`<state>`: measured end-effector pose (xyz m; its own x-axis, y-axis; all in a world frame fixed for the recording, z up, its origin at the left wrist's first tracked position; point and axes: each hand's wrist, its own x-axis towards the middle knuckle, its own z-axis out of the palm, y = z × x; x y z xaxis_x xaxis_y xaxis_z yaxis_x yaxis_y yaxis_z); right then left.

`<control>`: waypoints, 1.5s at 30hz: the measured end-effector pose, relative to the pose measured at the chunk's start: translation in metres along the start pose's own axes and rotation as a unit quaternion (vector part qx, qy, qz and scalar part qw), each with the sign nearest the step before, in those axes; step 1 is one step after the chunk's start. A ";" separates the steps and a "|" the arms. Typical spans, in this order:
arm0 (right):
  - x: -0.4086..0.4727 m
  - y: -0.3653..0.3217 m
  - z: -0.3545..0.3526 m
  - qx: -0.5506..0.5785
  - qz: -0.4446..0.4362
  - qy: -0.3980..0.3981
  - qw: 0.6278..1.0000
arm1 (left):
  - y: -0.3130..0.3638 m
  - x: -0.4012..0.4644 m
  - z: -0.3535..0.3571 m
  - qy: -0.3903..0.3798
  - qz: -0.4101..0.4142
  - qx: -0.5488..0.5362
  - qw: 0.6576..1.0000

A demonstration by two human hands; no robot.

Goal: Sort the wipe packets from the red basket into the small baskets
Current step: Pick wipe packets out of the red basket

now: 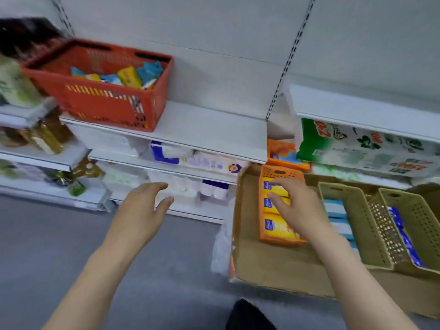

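**Right hand on the yellow packets, left hand empty in the air**

A red slotted plastic basket (100, 91) sits on a white metal shelf (202, 129) at the upper left, with a loose heap of yellow and light-blue wipe packets (129, 76) inside it. Lower right, an open brown cardboard box (269, 263) holds 3 small baskets side by side. The small orange perforated plastic basket (281, 173) is the leftmost, and yellow wipe packets (277, 228) lie in it in a row. The right hand (297, 208) rests on top of that row, its fingers (277, 200) spread and bent down onto the packets; I cannot tell whether they pinch one. Beside it, a beige perforated basket (357, 222) carries light-blue packets (335, 210), and a second beige basket (419, 217) carries dark-blue packets (404, 236). The left hand (142, 208) hovers over the grey floor (47, 246), well apart from the box, fingers loosely spread and holding nothing.
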<state>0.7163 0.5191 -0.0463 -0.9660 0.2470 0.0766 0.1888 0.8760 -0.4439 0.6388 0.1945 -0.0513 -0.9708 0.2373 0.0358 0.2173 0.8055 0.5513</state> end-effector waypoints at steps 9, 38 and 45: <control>0.075 -0.153 0.053 0.035 -0.134 0.026 0.990 | -0.108 0.052 -0.072 0.089 0.021 0.033 0.995; 0.542 -0.373 0.216 -0.131 -0.043 -0.216 0.966 | -0.286 0.562 -0.182 -0.058 0.090 0.047 0.993; 0.549 -0.389 0.275 -0.230 0.023 -0.347 0.909 | -0.294 0.612 -0.174 -0.184 0.127 0.015 0.974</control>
<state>0.0637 0.2004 -0.0768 -0.8042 0.1069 -0.5847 0.1321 0.9912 -0.0005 -0.0368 0.0088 -0.0465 -0.7837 0.6061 -0.1361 0.4549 0.7092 0.5386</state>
